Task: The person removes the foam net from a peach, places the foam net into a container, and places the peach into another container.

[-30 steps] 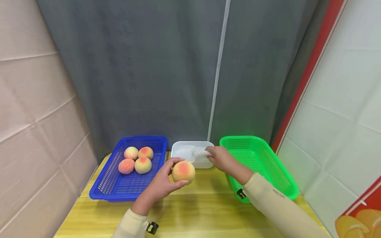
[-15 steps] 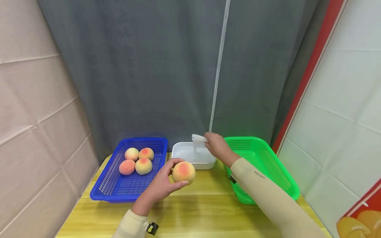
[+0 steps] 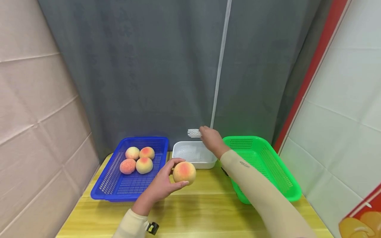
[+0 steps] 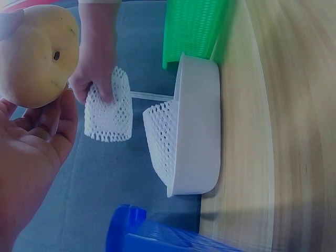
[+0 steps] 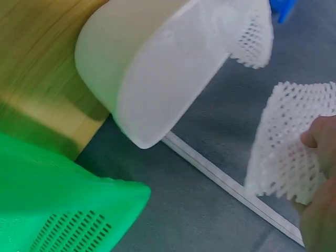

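Note:
In the head view my left hand (image 3: pixel 163 182) grips a peach (image 3: pixel 184 173), yellow with a red blush, above the table in front of the white bin. The left wrist view shows that peach (image 4: pixel 39 55) close up, fingers curled under it. My right hand (image 3: pixel 212 140) pinches a white foam fruit net (image 3: pixel 194 133) by one end, raised over the white plastic bin (image 3: pixel 205 165). In the right wrist view the net (image 5: pixel 289 142) hangs flattened between thumb and fingers. More netting (image 4: pixel 161 139) sticks out of the bin's mouth.
On the left a blue basket (image 3: pixel 119 197) holds several peaches (image 3: pixel 144 165). A green basket (image 3: pixel 290 191) stands on the right, partly behind my right forearm. The wooden table (image 3: pixel 196 211) ends at a grey curtain (image 3: pixel 143 72).
My right hand has lifted the foam net up out of the white bin and moved it slightly left. The left hand and its peach have stayed nearly still.

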The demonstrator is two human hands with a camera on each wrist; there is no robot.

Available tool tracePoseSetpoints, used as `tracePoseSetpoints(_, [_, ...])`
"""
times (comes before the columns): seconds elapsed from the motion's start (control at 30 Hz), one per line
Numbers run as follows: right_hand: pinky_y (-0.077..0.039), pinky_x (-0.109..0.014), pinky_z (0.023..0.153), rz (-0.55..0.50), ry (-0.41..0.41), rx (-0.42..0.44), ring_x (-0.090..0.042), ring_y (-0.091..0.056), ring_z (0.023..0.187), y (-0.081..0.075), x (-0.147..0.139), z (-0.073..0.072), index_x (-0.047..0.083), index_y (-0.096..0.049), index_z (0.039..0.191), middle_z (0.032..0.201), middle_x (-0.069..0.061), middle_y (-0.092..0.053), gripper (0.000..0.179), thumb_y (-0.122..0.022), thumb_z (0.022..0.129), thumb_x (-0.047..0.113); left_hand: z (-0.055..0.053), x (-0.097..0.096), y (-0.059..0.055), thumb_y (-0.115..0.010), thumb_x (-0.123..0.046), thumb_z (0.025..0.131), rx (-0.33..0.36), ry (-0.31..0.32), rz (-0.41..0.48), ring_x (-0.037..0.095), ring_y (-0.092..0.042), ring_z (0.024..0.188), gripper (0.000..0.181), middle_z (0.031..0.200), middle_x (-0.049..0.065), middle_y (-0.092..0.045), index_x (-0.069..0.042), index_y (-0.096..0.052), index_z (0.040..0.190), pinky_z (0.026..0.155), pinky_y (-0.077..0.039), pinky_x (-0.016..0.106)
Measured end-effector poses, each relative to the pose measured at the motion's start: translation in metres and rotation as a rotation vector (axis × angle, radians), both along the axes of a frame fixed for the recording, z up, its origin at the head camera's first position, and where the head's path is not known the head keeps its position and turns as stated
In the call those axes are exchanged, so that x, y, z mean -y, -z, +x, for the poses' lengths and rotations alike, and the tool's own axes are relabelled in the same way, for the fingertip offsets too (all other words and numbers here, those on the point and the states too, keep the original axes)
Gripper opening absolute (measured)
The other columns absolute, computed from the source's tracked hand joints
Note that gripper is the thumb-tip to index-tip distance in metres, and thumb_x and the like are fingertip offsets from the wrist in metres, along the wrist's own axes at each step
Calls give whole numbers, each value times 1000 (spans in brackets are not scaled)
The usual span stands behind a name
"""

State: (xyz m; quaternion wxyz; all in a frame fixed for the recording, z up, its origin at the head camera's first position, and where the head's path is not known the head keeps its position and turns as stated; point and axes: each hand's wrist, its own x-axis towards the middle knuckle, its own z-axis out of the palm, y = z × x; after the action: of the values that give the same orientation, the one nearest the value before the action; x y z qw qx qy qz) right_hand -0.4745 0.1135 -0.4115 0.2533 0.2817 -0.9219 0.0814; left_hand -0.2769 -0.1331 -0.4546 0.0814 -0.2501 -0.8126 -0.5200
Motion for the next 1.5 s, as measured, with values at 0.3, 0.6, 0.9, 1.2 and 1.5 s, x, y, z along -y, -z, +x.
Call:
tracePoseSetpoints(0.3, [-64,-42,92,272,-47,-143,-28,-73,98,30,13,-9,7,-71,125,112,-11,-74,29,-74,100,-9,-1,1,3,-96,-28,89,-14,8,-9,22,-65,121,74,143,-1,-62,-22,-57,150,102,-57,42])
tracePoseSetpoints(0.6, [-63,-40,96,432,-70,-30,-27,-76,100,55,16,-6,9,-74,127,113,-10,-77,28,-73,102,-4,1,1,5,-95,-30,89,0,23,-26,20,-66,120,73,142,-2,-63,-23,-56,150,102,-57,40])
tracePoseSetpoints(0.9, [-46,-48,122,368,-73,432,-34,-63,140,55,13,1,8,-54,162,153,-16,-65,52,-62,110,14,1,2,5,-95,-28,89,-13,1,-22,21,-66,117,72,141,1,-64,-21,-58,150,100,-57,39])
tracePoseSetpoints(1.2, [-30,-48,132,133,-33,742,-33,-44,158,60,5,-4,8,-51,165,167,-14,-52,61,-32,118,41,2,4,5,-96,-28,89,17,-11,-22,21,-65,120,73,142,1,-64,-22,-58,151,104,-56,44])
tracePoseSetpoints(1.5, [-47,-49,121,65,-62,637,-35,-68,131,64,9,-9,-1,-76,134,134,-18,-76,39,-49,118,22,3,6,7,-96,-30,88,12,-20,-26,22,-64,123,74,142,-2,-63,-24,-57,151,106,-55,50])
